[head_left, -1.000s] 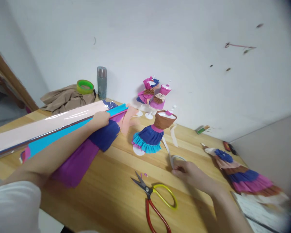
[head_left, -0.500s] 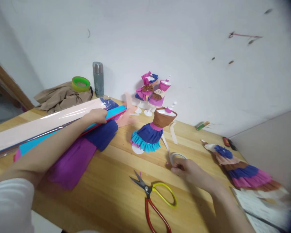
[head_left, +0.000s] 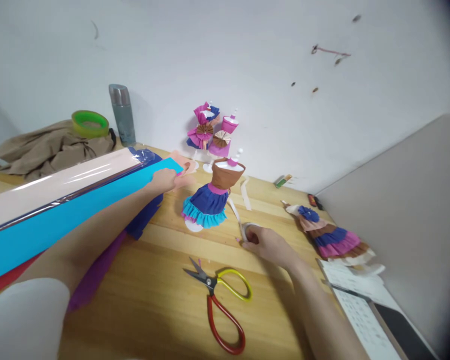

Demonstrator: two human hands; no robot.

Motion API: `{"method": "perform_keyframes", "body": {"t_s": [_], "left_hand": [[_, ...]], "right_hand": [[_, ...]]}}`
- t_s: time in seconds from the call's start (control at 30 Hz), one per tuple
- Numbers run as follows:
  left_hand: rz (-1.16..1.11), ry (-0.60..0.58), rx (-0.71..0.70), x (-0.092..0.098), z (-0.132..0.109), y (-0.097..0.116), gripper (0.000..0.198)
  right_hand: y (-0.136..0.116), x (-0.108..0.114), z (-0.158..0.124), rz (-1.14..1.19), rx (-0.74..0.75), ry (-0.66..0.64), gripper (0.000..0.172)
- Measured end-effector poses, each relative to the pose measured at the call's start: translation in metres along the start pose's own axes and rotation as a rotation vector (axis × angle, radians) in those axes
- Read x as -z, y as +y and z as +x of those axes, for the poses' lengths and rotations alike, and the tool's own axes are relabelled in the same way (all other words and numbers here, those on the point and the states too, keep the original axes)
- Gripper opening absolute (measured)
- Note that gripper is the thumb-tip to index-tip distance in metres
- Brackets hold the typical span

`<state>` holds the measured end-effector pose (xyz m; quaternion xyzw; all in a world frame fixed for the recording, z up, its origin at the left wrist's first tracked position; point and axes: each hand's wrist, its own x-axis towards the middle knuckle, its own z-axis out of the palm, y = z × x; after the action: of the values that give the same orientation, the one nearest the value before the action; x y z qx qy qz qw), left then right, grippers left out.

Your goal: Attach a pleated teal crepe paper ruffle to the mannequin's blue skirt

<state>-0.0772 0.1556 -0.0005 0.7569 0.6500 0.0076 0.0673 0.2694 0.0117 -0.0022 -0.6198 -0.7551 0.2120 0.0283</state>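
My left hand [head_left: 165, 179] is closed on the end of a folded bright blue crepe paper sheet [head_left: 86, 212], with a red sheet [head_left: 15, 275] under it. Beside it lies a clear-wrapped pale pink pack [head_left: 60, 180]. Partly under my forearm are dark blue and purple papers [head_left: 97, 275]. On the right, my right hand [head_left: 266, 245] has its fingers curled around a white tape roll [head_left: 247, 230] on the table. Between the hands stands a small dress form [head_left: 210, 200] with a brown top and a blue ruffled skirt. Open scissors [head_left: 213, 285] lie nearer me.
Two smaller dressed forms [head_left: 213, 130] stand by the wall. A flask [head_left: 122, 115], green tape roll [head_left: 90, 123] and brown cloth [head_left: 52, 150] are at back left. To the right lie a layered paper dress [head_left: 328, 232] and printed sheets [head_left: 363, 310].
My left hand has raised and spread the blue sheet, which now covers more of the wrapped pack's side and the papers below. My right hand stays at the tape roll. The view has shifted right.
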Motion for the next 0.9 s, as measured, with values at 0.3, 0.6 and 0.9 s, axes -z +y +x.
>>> {"method": "perform_keyframes", "body": {"t_s": [0.3,0.6,0.9], "left_hand": [[-0.147,0.061,0.004,-0.003,0.008,-0.021,0.022],[-0.227,0.034,-0.09,0.031,-0.022,-0.023,0.032],[-0.069,0.056,-0.215,0.054,-0.042,-0.025,0.024]], "right_hand": [[0.006,0.025,-0.009,0.11,0.047,-0.031,0.018],[-0.005,0.068,-0.059,0.307,0.078,-0.279,0.018],[-0.046,0.068,-0.075,0.18,0.177,-0.352,0.005]]}}
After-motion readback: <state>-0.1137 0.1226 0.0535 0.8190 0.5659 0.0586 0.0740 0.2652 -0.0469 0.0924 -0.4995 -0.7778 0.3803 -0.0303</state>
